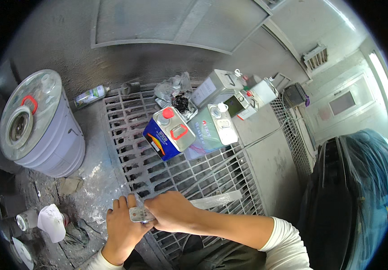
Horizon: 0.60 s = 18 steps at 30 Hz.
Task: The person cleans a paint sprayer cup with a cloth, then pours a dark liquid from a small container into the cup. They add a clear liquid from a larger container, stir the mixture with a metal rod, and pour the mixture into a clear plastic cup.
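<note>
A long flat metal strip slants across in front of me, its rounded end with small holes lying between my hands. My right hand is closed around it near that end, the forearm coming in from the right. Close against it, my left hand has bent fingers and its thumb at the strip's holed end; the right hand partly covers this contact. Beyond my hands, a blue metal can with a red cap and red handle stands on the floor grating. Beside it is a greenish square can with a white cap.
A large white drum stands at left, near a spray can. Crumpled, black-stained wrapping and a grey metal can sit behind the blue can. Small cups lie lower left. Blue plastic sheeting covers something dark at right.
</note>
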Motion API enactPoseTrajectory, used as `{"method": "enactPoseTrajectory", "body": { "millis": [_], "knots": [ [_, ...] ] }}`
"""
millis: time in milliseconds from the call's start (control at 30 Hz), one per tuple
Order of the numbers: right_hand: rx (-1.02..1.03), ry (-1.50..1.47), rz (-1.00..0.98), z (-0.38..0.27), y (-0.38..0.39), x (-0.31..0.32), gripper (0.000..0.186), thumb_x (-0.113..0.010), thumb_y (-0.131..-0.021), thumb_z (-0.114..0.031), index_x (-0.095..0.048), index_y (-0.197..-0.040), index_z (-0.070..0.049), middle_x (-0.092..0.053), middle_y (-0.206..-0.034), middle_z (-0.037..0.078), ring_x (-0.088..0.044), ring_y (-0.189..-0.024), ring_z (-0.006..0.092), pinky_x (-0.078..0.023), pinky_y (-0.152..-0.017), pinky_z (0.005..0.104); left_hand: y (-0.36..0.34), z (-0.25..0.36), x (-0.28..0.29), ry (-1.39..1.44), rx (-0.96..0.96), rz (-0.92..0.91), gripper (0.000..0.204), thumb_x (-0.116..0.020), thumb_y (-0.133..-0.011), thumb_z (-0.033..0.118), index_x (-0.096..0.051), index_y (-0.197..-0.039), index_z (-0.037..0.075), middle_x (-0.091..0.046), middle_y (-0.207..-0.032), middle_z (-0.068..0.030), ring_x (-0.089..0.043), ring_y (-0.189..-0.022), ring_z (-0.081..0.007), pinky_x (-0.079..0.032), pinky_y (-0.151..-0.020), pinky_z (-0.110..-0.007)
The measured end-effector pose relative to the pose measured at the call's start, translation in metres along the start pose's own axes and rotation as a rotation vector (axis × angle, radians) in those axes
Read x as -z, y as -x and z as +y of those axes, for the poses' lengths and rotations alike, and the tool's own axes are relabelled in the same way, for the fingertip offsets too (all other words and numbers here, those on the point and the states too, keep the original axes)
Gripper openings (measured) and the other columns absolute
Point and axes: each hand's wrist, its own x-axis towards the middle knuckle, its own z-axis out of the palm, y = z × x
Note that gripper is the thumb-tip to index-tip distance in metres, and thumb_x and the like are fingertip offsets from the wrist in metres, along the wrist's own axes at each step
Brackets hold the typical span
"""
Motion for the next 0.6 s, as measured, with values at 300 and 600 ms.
{"method": "enactPoseTrajectory", "body": {
  "millis": [300, 600],
  "knots": [
    [0.042, -0.253, 0.055, 0.029, 0.011, -0.006, 0.032, -0.076, -0.080, -0.031, -0.070, -0.096, -0.003, -0.070, -0.077, 0.019, -0.070, -0.077, 0.0398, -0.055, -0.071, 0.0490, -0.003, -0.002, 0.003, 0.191, -0.149, 0.003, 0.079, -0.090, -0.060, 0.032, -0.056, -0.123, -0.001, -0.063, -0.103, -0.0176, -0.063, -0.095, -0.0384, -0.053, -0.079, -0.047],
    [-0.105, -0.430, 0.244, 0.049, 0.025, 0.024, 0.033, -0.076, -0.083, -0.019, -0.068, -0.108, 0.001, -0.066, -0.073, 0.018, -0.066, -0.065, 0.0300, -0.052, -0.062, 0.0402, -0.003, -0.006, 0.001, 0.481, -0.329, 0.201, 0.090, -0.097, -0.054, 0.036, -0.056, -0.127, 0.003, -0.064, -0.115, -0.0167, -0.066, -0.102, -0.0364, -0.055, -0.086, -0.045]
  ]
}}
